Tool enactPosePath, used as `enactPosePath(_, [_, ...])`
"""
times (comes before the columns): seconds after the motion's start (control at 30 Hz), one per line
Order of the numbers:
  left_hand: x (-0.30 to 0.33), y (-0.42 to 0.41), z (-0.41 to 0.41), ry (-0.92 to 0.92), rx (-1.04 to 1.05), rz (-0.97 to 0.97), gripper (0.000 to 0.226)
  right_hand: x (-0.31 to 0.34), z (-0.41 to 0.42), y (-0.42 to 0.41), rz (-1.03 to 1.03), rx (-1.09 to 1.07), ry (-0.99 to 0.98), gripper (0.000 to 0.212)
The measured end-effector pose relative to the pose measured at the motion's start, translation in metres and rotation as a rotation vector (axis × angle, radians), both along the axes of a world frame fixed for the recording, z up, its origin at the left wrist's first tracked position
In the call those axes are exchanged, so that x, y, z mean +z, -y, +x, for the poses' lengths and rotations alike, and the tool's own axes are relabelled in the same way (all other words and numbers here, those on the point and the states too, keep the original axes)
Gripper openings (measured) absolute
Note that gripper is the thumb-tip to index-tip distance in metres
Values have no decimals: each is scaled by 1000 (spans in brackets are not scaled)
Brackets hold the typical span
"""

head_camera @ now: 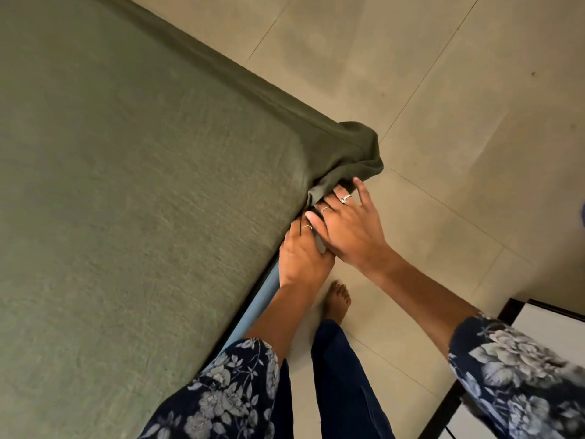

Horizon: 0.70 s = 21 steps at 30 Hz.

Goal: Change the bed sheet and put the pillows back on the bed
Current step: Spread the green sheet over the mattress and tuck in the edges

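A: Where's the green bed sheet (142,185)?

B: Spread over the mattress; its loose corner (351,156) hangs at the bed's corner; left hand (304,255) tucks cloth under the edge, right hand (348,223) presses, fingers fairly straight.

A: Advice?

B: Pull taut; tuck deep.

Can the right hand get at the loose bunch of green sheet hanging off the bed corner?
Probably yes: the right hand already touches the loose sheet corner, with only bare floor beside it.
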<state>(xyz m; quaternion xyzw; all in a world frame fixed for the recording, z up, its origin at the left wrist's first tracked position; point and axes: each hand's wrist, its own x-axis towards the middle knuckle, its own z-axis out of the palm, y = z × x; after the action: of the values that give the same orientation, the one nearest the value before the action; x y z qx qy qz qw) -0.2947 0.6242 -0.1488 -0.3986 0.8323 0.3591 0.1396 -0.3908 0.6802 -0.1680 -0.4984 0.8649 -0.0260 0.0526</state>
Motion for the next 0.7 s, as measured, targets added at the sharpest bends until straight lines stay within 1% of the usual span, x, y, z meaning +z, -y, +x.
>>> enactPosePath(0.1, [3,9,-12,54,50,58,59,13,-9,23,180,73,-47,61])
enactPosePath(0.17, [2,15,-18,91,48,80,54,22,-15,35,391,135,27,56])
enactPosePath(0.23, [-1,21,-23,160,-5,91,54,28,-19,46,571,159,116,55])
enactPosePath(0.27, [0,23,-26,192,-26,104,56,31,-21,50,628,157,127,55])
enactPosePath(0.33, [2,26,-28,221,-24,153,59,29,-25,53,639,133,172,55])
enactPosePath(0.4, [3,27,-28,209,3,195,61,25,-30,49,589,121,231,52])
enactPosePath(0.47, [4,27,-24,187,-9,211,63,19,-34,38,438,109,314,46])
enactPosePath(0.5, [3,27,-20,171,-17,221,65,18,-33,29,289,77,375,42])
enactPosePath(0.53, [2,27,-18,151,-19,236,67,19,-30,18,75,4,450,37])
enactPosePath(0.57, [3,26,-15,130,-19,249,67,21,-26,6,-151,-107,520,33])
enactPosePath(0.6, [3,24,-12,113,-14,252,67,23,-20,-7,-321,-254,581,30])
enactPosePath(0.63, [6,23,-11,102,-1,244,65,26,-14,-18,-404,-431,651,26])
enactPosePath(0.67, [9,21,-10,92,21,231,63,26,-8,-28,-406,-643,742,25])
enactPosePath(0.7, [12,19,-9,68,50,212,60,20,-5,-35,-370,-885,878,28])
